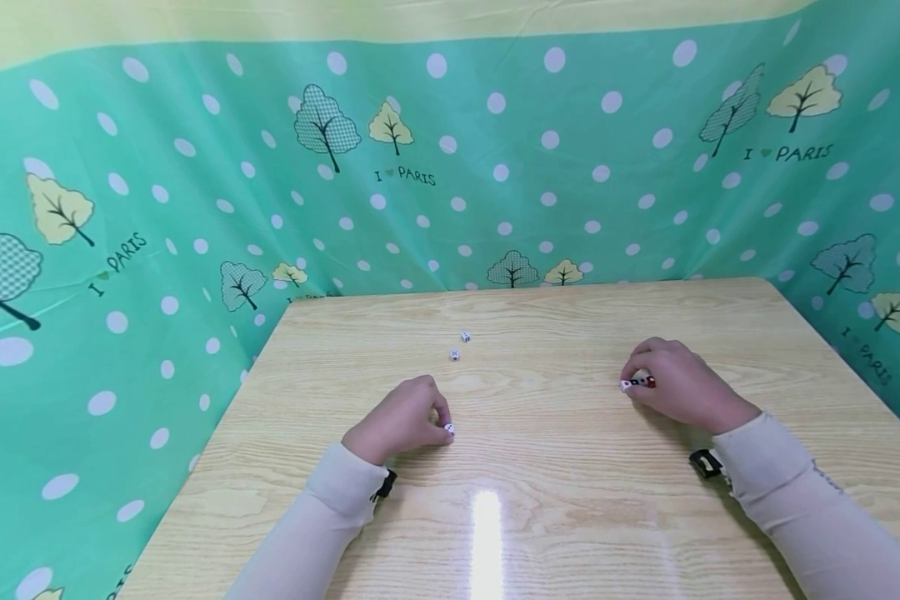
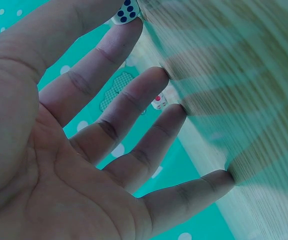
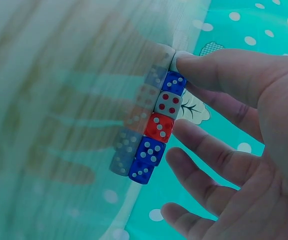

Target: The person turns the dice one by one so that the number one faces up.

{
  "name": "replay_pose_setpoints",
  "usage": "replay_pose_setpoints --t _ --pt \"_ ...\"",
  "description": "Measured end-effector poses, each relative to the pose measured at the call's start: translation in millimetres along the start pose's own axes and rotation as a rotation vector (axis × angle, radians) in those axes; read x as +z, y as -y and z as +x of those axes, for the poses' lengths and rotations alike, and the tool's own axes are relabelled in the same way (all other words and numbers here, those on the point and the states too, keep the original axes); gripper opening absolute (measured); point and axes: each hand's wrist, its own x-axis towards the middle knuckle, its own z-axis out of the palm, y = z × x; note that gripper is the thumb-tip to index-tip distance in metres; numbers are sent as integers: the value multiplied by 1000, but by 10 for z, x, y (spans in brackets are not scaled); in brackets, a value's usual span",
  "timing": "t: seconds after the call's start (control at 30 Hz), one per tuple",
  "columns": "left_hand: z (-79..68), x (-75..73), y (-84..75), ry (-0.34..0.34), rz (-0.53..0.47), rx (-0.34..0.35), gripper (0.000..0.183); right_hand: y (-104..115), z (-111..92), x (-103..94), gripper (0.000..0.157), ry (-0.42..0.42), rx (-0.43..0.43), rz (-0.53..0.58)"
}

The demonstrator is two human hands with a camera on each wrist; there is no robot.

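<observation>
My left hand [image 1: 408,419] pinches a white die [image 2: 127,11] with dark blue pips between thumb and index finger, low over the wooden table. Its other fingers are spread, with their tips at the tabletop. Farther right, my right hand [image 1: 675,383] has thumb and index finger on a white die [image 3: 180,61] at one end of a row of dice. Along that row come a blue die [image 3: 174,83], a white die with red pips [image 3: 168,104], a red die [image 3: 159,128] and two more blue dice [image 3: 150,151]. The palm hides part of the row in the head view.
Two loose white dice [image 1: 454,355] lie beyond my left hand on the wooden table [image 1: 540,467]. Green polka-dot cloth [image 1: 450,167] hangs behind the table and along both sides. A bright light reflection shows near the front.
</observation>
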Motion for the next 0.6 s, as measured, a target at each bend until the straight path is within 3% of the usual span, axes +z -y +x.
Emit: replay_pose_setpoints --t 0.37,0.6 --pt "-9 -10 0 -3 -3 7 20 66 -1 -31 10 12 6 7" --pt "-3 9 14 8 1 -9 20 231 58 -4 16 1 -65 0"
